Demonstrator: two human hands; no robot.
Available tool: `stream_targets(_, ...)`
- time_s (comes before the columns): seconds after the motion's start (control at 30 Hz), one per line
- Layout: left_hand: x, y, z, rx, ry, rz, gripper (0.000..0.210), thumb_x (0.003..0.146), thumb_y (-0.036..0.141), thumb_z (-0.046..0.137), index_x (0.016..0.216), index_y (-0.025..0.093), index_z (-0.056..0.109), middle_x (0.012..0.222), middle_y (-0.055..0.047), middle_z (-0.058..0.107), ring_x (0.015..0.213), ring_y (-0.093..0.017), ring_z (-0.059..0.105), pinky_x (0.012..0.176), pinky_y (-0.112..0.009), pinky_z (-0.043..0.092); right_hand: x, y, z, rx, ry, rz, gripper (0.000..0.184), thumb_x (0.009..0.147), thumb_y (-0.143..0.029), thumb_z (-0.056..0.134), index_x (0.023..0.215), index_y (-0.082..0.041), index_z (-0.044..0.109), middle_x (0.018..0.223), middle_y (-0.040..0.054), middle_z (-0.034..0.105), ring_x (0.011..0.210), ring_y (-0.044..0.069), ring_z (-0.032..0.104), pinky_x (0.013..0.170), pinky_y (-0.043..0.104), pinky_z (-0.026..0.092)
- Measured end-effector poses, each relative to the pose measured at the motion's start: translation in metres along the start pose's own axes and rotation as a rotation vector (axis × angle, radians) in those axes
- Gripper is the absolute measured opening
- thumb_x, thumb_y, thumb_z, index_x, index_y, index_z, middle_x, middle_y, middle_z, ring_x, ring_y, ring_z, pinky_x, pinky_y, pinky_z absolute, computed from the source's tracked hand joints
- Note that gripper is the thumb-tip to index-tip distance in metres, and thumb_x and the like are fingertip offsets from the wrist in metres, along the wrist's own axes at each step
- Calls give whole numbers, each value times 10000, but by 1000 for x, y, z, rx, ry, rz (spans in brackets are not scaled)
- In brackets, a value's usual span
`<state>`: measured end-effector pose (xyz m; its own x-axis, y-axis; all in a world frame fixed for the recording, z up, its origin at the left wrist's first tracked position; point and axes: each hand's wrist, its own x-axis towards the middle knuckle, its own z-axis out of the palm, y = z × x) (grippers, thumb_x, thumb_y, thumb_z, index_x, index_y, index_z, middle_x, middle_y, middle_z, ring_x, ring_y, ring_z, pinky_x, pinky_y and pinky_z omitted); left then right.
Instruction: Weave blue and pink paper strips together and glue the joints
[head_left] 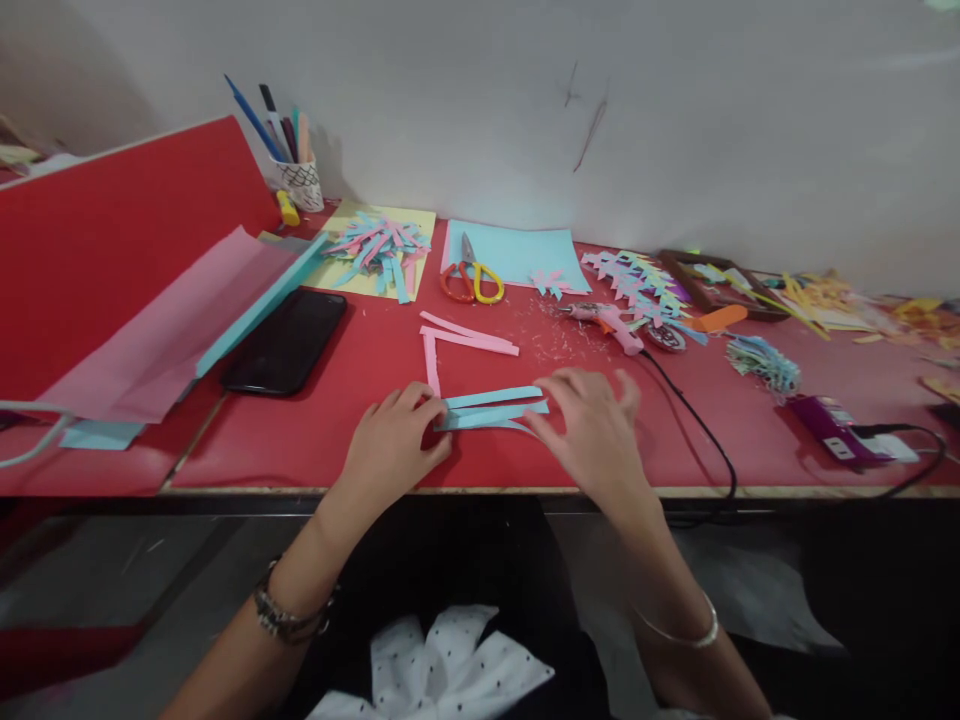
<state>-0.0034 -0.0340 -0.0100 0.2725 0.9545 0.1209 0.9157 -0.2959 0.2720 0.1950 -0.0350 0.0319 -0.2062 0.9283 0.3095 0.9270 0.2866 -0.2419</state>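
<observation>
Several light blue paper strips [491,412] lie side by side near the front of the red table. My left hand [397,435] has its thumb and fingers closed around their left ends. At the other end, my right hand [596,430] is open, its thumb and forefinger apart and touching or almost touching the strip tips. Just behind the blue strips are a few pink paper strips [469,340], one of them pointing down toward my left fingers. Scissors [472,278] with red and yellow handles rest farther back on blue paper [525,250].
A pink glue gun [611,322] trails a black cord on the right, near a purple power box [832,430]. A black phone [289,342] and pink sheets [172,330] lie left. Cut strips [379,245] are heaped behind; a pen cup [301,183] stands by the wall.
</observation>
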Motion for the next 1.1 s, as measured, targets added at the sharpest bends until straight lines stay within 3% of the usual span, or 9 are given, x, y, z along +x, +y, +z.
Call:
stream_targets(0.07,0,0,0,2,4,3,106,754,270,492,813,211,559,988,-45,559,876,-203,560,676,-303,420,-2,-8,-4,-121,130,-16,207,816,-301,493,971,-195,580,1009,99,598,988,255,513,973,504,140)
stream_targets(0.1,0,0,0,5,8,4,103,755,264,492,813,211,559,982,-45,560,873,-201,560,671,-300,419,-2,-12,-4,-121,127,-72,222,831,-303,471,1001,-201,571,1031,94,594,1004,241,509,979,477,143)
stream_targets(0.2,0,0,0,15,23,4,111,775,241,469,829,214,562,971,-43,567,866,-194,560,661,-291,413,1,-19,6,-78,-52,-288,253,839,-265,465,1074,-216,541,1104,74,577,1034,206,498,973,419,160)
stream_targets(0.27,0,1,0,19,25,3,133,794,225,445,846,212,567,965,-42,573,860,-191,562,658,-291,409,4,-20,17,-99,-157,-326,237,830,-208,473,1053,-220,554,1106,65,584,1002,200,511,959,428,135)
stream_targets(0.43,-1,2,2,35,35,-11,144,802,207,441,869,206,569,968,-43,574,863,-190,563,663,-288,405,10,-19,32,-152,-202,-241,168,818,-123,464,831,-205,610,840,32,646,826,181,541,841,392,165)
stream_targets(0.57,-2,2,3,24,41,-16,130,799,212,451,856,203,567,965,-35,573,856,-190,564,661,-293,404,7,-21,28,-67,-148,-296,89,813,-230,519,851,-191,589,840,24,636,813,171,546,782,350,168)
stream_targets(0.7,-1,3,2,18,44,-30,116,782,202,467,836,207,569,960,-31,580,860,-190,565,648,-288,400,4,-22,27,-38,-150,-265,189,848,-266,460,724,-175,570,759,7,641,737,142,558,794,336,159)
stream_targets(0.87,0,4,2,15,50,-36,126,784,206,454,827,207,573,946,-33,585,847,-187,568,629,-290,395,4,-20,33,-100,-109,-82,183,850,-202,430,820,-199,611,576,-20,642,512,109,531,826,342,165)
stream_targets(1.1,0,3,4,9,77,-26,121,780,195,448,795,209,567,930,-27,591,840,-178,567,634,-281,393,-1,-14,36,-178,-140,-111,230,846,-249,421,953,-196,618,546,0,648,482,136,548,878,368,188)
